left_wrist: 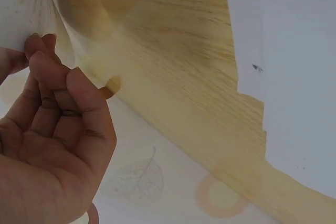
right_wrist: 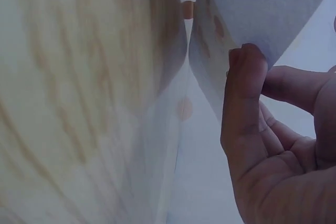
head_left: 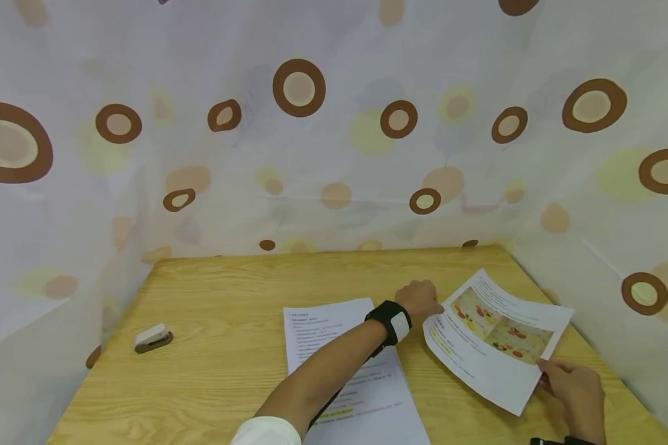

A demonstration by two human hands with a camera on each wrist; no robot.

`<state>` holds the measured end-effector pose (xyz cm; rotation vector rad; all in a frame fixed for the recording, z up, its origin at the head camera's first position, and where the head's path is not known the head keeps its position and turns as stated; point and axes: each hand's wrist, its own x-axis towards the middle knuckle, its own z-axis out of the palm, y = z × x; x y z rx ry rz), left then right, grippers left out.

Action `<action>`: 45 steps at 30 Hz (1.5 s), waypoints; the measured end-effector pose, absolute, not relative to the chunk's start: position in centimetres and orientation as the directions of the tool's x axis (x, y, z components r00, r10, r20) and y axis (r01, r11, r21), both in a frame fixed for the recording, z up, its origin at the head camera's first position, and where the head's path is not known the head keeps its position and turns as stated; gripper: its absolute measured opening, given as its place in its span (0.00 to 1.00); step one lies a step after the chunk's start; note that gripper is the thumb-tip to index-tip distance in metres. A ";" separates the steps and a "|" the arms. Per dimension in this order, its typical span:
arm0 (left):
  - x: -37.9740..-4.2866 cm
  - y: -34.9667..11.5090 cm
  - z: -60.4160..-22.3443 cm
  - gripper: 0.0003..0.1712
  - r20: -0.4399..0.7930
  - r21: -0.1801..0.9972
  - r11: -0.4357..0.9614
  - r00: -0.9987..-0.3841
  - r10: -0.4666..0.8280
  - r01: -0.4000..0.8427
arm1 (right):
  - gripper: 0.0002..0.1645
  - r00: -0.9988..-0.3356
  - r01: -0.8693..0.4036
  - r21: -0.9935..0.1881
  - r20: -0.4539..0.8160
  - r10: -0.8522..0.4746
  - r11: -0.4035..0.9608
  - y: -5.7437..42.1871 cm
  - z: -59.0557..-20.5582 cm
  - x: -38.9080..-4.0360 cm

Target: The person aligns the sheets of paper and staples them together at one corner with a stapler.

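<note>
Sheet (head_left: pixel 498 337): one, white, printed with lines of text, two pictures side by side and yellow highlighting; held bowed over the right part of the worktop (head_left: pixel 222 383), between the two hands. Whether its near edge touches the wood cannot be told.

Left hand (head_left: pixel 419 300): arm reaching across to the right; fingers curled, pinching the sheet at its left edge.

Right hand (head_left: pixel 578 390): pinching the sheet between thumb and finger at its right edge.

Paper (head_left: pixel 378 408): printed text, some in red, with yellow highlighting; lying flat near the middle of the worktop, partly under the left forearm. Number of leaves cannot be told.

Stapler (head_left: pixel 153 337): white above, dark below; on the left side of the worktop, well apart from the paper.

Wristband (head_left: pixel 391 322): black, pale face; on the left wrist.

Sleeve (head_left: pixel 266 431): white, on the left arm.

Cloth (head_left: pixel 334 142): whitish, brown rings and pale spots; hanging behind the worktop and at both sides.
</note>
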<state>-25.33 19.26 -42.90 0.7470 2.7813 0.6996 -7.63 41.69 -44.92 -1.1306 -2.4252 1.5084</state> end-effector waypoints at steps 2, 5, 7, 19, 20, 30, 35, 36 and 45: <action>-25.5 18.6 -42.8 0.36 -0.041 0.488 0.760 -0.859 0.511 0.429 | 0.30 -0.734 0.555 -0.785 -0.306 0.606 0.274 41.5 -44.9 -7.9; -25.8 17.6 -42.5 0.36 -0.029 0.499 0.750 -0.857 0.515 0.434 | 0.31 -0.747 0.555 -0.772 -0.300 0.593 0.309 41.3 -44.9 -8.4; -26.0 17.0 -42.1 0.36 -0.035 0.507 0.749 -0.858 0.513 0.427 | 0.31 -0.753 0.554 -0.765 -0.293 0.589 0.327 41.1 -44.9 -8.8; -27.2 12.7 -41.1 0.35 -0.085 0.524 0.758 -0.861 0.501 0.389 | 0.32 -0.824 0.464 -0.787 -0.215 0.525 0.407 38.5 -43.5 -11.3; -27.2 12.4 -41.0 0.34 -0.089 0.528 0.757 -0.862 0.499 0.384 | 0.32 -0.824 0.467 -0.784 -0.217 0.523 0.410 38.4 -43.4 -11.5; -27.2 9.0 -39.3 0.33 -0.088 0.562 0.736 -0.857 0.508 0.378 | 0.32 -0.852 0.452 -0.758 -0.210 0.479 0.471 36.7 -42.3 -13.2; -27.0 7.8 -38.6 0.27 -0.110 0.592 0.725 -0.856 0.505 0.351 | 0.33 -0.866 0.442 -0.744 -0.209 0.454 0.501 36.3 -41.8 -13.8; -27.0 7.6 -38.6 0.25 -0.116 0.591 0.726 -0.854 0.507 0.351 | 0.33 -0.868 0.440 -0.743 -0.209 0.450 0.505 36.2 -41.8 -13.9; -26.8 4.9 -38.7 0.15 -0.118 0.588 0.713 -0.832 0.543 0.382 | 0.33 -0.891 0.400 -0.755 -0.188 0.412 0.519 34.4 -41.9 -14.9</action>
